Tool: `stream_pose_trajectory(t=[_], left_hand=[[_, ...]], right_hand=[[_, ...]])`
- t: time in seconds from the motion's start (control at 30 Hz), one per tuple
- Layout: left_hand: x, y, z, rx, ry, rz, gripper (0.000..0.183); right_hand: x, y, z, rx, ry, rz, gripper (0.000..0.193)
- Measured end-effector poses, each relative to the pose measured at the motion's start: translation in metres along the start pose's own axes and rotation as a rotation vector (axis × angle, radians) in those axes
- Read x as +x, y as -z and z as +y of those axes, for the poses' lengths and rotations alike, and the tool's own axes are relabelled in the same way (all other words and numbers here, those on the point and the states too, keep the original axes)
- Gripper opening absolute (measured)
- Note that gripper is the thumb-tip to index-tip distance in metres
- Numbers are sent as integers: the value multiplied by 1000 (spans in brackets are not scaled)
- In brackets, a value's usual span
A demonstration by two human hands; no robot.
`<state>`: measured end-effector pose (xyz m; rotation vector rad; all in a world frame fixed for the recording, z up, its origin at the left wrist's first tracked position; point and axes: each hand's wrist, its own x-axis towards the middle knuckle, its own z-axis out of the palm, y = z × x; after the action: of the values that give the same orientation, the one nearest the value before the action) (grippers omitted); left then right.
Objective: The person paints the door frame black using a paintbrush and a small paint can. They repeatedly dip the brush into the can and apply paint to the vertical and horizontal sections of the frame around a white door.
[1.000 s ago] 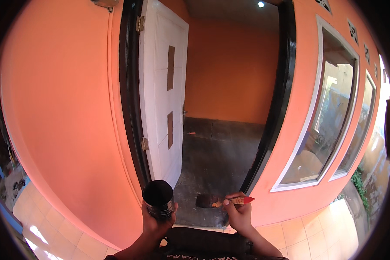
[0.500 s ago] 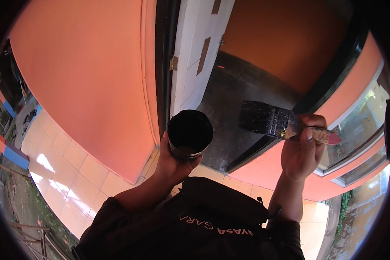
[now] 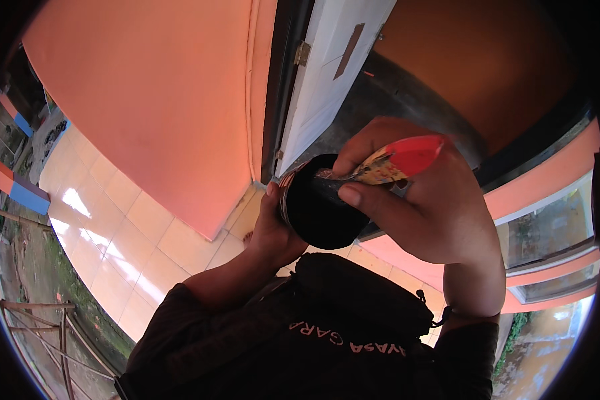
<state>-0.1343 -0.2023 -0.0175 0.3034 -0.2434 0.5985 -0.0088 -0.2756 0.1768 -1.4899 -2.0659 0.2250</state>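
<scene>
My left hand (image 3: 273,230) is wrapped round the side of a paint can (image 3: 313,220) that looks black inside and tilts toward the right. Pinched between the thumb and fingers of my right hand (image 3: 440,200) is a paintbrush (image 3: 397,163), its paint-spattered handle ending in a red tip. The brush points down and left, with its bristle end inside the can's mouth. The bristles cannot be made out against the dark inside.
Ahead stands a white door (image 3: 333,73), partly open, in a black frame (image 3: 287,73). An orange wall (image 3: 147,100) rises on the left above a tiled floor (image 3: 133,247). On the right is a window (image 3: 547,220). A black bag (image 3: 360,287) hangs at my front.
My right hand has moved left with the paintbrush, from the open air at the right into the can. The can has tilted toward it, and the view has shifted a little.
</scene>
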Motion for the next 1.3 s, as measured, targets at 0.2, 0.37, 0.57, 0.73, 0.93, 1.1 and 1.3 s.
stream_pose_trajectory(t=[0.2,0.37,0.57,0.73,0.93,1.1,1.3], left_hand=[[-6,11,-2,-130,-27,-113,54],[-3,11,5,288,-7,48,79],[3,20,0,-104,-87,-78,54],[5,26,1,-45,-85,-50,60],[7,36,1,-152,-67,-75,67],[7,29,2,20,-64,40,70],[8,26,5,149,-45,160,71]], right_hand=[[7,-10,3,-97,28,-23,14],[12,-11,5,-80,7,-38,14],[15,-13,9,-91,-16,-77,16],[20,-7,12,-84,-1,-64,16],[20,-17,16,-97,-24,-84,15],[22,-10,20,-85,-19,-65,15],[22,-14,20,-64,-49,-105,15]])
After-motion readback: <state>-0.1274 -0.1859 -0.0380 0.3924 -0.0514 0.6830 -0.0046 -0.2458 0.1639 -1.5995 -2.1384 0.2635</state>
